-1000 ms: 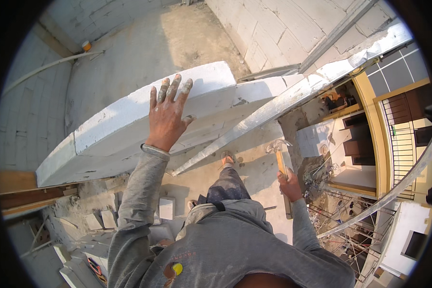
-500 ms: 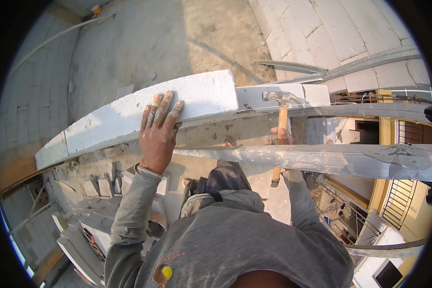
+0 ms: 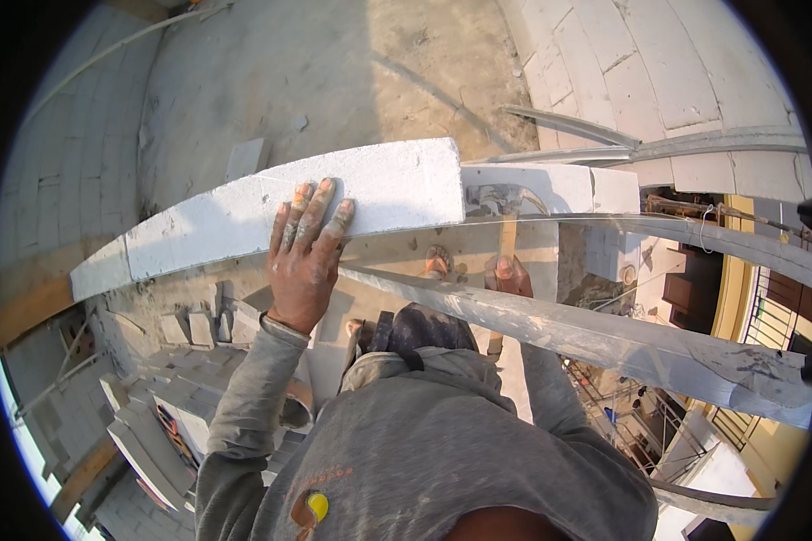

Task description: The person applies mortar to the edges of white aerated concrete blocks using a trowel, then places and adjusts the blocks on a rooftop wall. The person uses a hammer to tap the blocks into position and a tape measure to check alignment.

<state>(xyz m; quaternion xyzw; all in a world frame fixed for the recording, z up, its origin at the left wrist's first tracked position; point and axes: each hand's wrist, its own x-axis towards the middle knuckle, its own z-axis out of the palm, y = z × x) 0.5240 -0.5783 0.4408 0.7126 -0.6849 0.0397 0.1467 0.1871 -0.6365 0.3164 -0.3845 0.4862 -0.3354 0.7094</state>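
My left hand (image 3: 305,257) lies with outstretched, dusty fingers on a long white block (image 3: 397,180), its palm toward the near edge. The block sits in line on a low wall, its squared right end standing higher than the neighbouring white block (image 3: 564,185). In my right hand (image 3: 509,276) is a claw hammer (image 3: 508,236), gripped by its wooden handle. Its metal head is close to the block's right end, over the lower block; whether it touches cannot be made out. Part of the handle is hidden behind a grey metal bar.
The dusty metal bar (image 3: 604,320) slants across between my body and the wall. A taut line runs along the wall top to a wire loop (image 3: 705,227). Stacked blocks (image 3: 185,388) stand at lower left. Scaffolding and a drop (image 3: 645,419) show at lower right.
The hammer has moved left and down, its head now nearer the block's right end. My left hand keeps its place on the block. The whole view has shifted slightly.
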